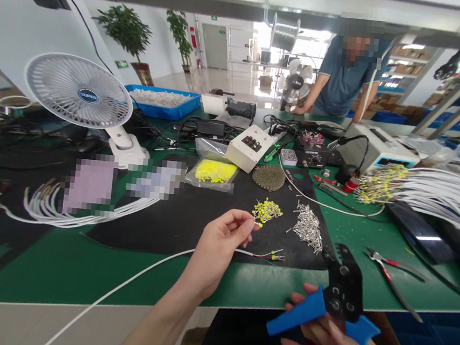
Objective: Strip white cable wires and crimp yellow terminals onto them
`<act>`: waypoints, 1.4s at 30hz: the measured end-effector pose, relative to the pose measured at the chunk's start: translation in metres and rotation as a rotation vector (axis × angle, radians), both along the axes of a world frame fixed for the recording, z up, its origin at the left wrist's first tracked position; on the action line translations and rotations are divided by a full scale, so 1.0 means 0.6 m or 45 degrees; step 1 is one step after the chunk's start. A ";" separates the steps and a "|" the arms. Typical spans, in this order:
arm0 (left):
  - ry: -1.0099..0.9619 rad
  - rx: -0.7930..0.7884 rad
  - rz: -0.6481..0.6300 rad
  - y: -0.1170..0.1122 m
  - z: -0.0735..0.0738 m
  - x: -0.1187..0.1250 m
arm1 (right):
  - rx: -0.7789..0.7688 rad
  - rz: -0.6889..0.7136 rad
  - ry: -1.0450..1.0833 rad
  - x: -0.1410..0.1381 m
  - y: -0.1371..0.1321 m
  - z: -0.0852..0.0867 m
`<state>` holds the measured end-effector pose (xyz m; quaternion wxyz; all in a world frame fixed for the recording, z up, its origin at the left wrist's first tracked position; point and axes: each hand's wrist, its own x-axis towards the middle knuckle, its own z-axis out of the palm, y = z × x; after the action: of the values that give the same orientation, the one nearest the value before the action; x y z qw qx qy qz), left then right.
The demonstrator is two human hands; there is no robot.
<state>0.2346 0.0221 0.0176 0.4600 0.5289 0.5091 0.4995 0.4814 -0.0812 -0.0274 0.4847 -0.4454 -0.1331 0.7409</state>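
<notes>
A small yellow-collared terminal (258, 224) sits at the centre of the frame, pinched between thumb and forefinger of the left hand (218, 244), whose other fingers curl inward; the forearm slants up from the bottom edge. Just beyond the fingertips lies a pile of yellow terminals (267, 211). A white cable (139, 272) rises from the lower left, passes behind the left hand and ends just right of it in thin wires with yellow tips; whether that hand touches it cannot be told. At the lower right, the right hand (317, 338), palm turned up and fingers loosely curled, cradles a crimping tool (342, 292), its blue handles spread. Right of centre lie bare silver pins (308, 228); farther right, red-handled cutters (393, 274).
</notes>
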 end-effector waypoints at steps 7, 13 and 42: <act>-0.348 -0.058 0.043 -0.100 0.013 0.056 | 0.134 0.203 -0.133 -0.049 0.006 0.076; -0.138 0.201 0.022 -0.149 0.026 0.070 | 0.313 0.113 -0.177 -0.070 0.012 0.112; -0.353 0.026 0.111 -0.112 0.026 0.052 | 0.229 0.445 0.440 -0.043 -0.012 0.093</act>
<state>0.2657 -0.0451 0.0334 0.4986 0.4367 0.4580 0.5924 0.4554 -0.0885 0.0283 0.4026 -0.2375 -0.1885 0.8637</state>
